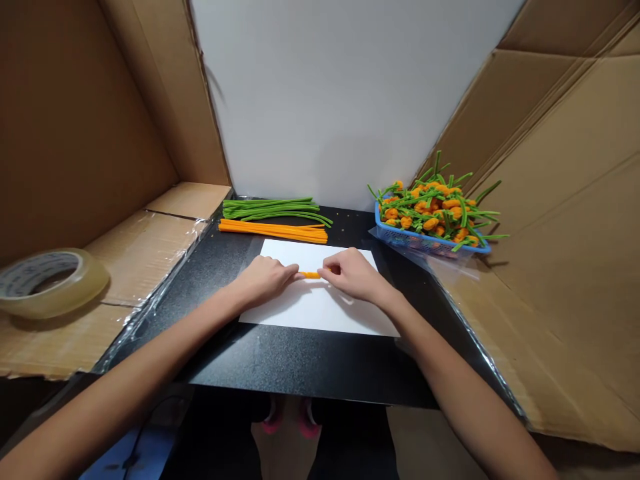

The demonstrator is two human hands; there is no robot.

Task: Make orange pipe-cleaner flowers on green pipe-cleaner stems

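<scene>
An orange pipe cleaner (311,275) runs between my two hands, a short stretch of it showing above a white sheet of paper (320,310). My left hand (267,279) pinches its left end between thumb and finger. At the other end, my right hand (353,275) grips it with the fingertips closed. The parts inside my fingers are hidden. Beyond the paper lie a bundle of orange pipe cleaners (273,231) and, behind it, a bundle of green pipe cleaners (270,209).
At the back right, a blue basket (425,239) is heaped with orange-and-green pipe-cleaner pieces (435,208). A large roll of clear tape (93,283) lies on cardboard at left. Cardboard walls (565,220) flank the black tabletop (280,357), with a white panel (350,100) behind.
</scene>
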